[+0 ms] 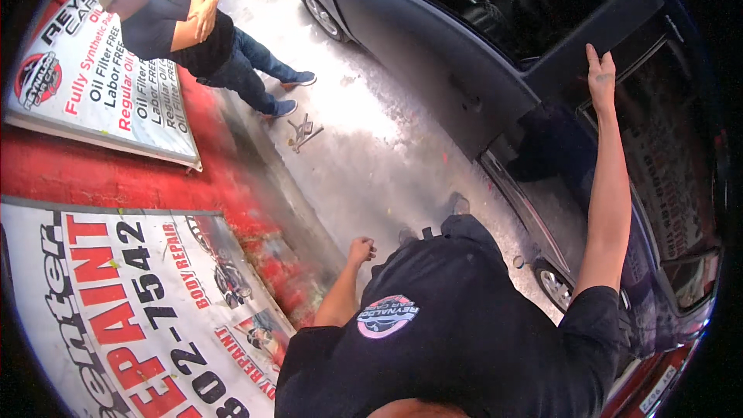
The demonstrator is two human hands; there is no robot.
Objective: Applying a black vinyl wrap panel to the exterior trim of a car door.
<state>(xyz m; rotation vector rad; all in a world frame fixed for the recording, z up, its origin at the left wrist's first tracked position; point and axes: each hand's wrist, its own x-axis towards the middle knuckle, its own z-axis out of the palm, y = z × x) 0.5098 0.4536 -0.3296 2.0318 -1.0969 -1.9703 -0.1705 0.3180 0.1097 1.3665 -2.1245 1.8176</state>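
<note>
My right arm stretches out to a dark car (495, 54) on the right. At the upper edge of its matte dark door (433, 70), beside the window frame, my right hand (601, 81) is closed on the door frame; some fingers are hidden. A dark window (658, 108) with reflections lies just right of that hand. My left hand (361, 250) hangs low by my left side, away from the car. Its fingers are curled in, and nothing shows in them.
Ahead on the left a person (182, 27) stands with folded arms. Near their feet a metal tool with a long bar (303, 135) lies on the concrete floor (348, 162). Large printed banners (101, 85) hang on a red wall (77, 166) at left. A side mirror (689, 282) juts out at right.
</note>
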